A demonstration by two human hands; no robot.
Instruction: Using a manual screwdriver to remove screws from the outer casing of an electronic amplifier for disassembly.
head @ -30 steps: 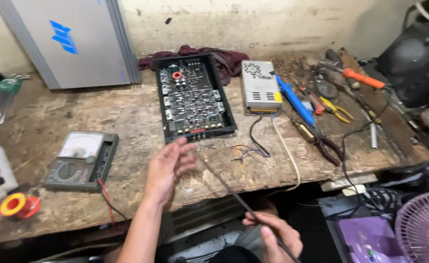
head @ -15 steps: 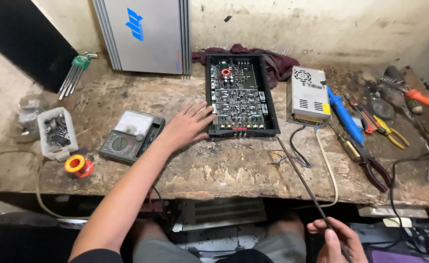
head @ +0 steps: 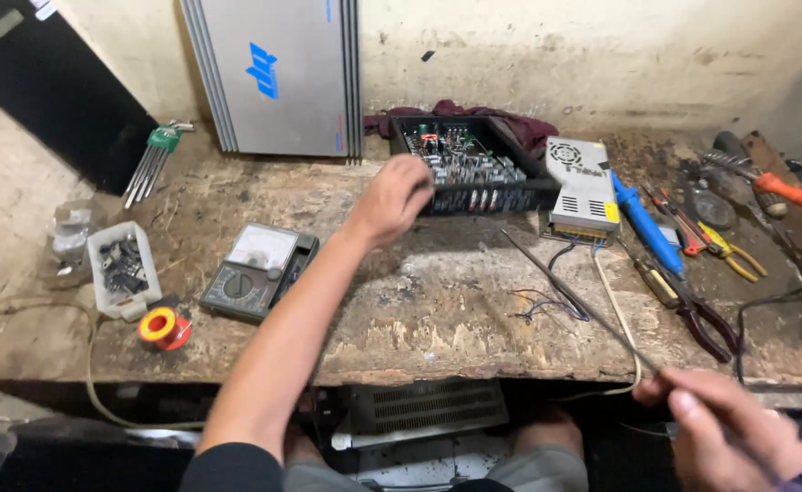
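Note:
An open black amplifier chassis (head: pixel 483 169) with a populated circuit board sits at the back of the worn wooden bench (head: pixel 419 319), its near edge tilted up. My left hand (head: pixel 392 199) grips its front left corner. My right hand (head: pixel 734 433) is below the bench's front edge at the lower right, closed on the end of a long thin rod (head: pixel 574 301) that slants up toward the chassis. A silver power supply box (head: pixel 583 187) stands just right of the chassis, with thin wires (head: pixel 547 305) trailing from it.
An analog multimeter (head: pixel 257 271), a small tray of parts (head: pixel 123 269) and a solder spool (head: pixel 164 328) lie at left. A large silver amplifier case (head: pixel 278 73) leans on the wall. Hex keys (head: pixel 153 164) rest far left. Screwdrivers and pliers (head: pixel 693 264) crowd the right side.
My left hand has gone from resting at the chassis's near left corner to gripping it, and the chassis now tilts up. The camera view has shifted. My right hand keeps the rod.

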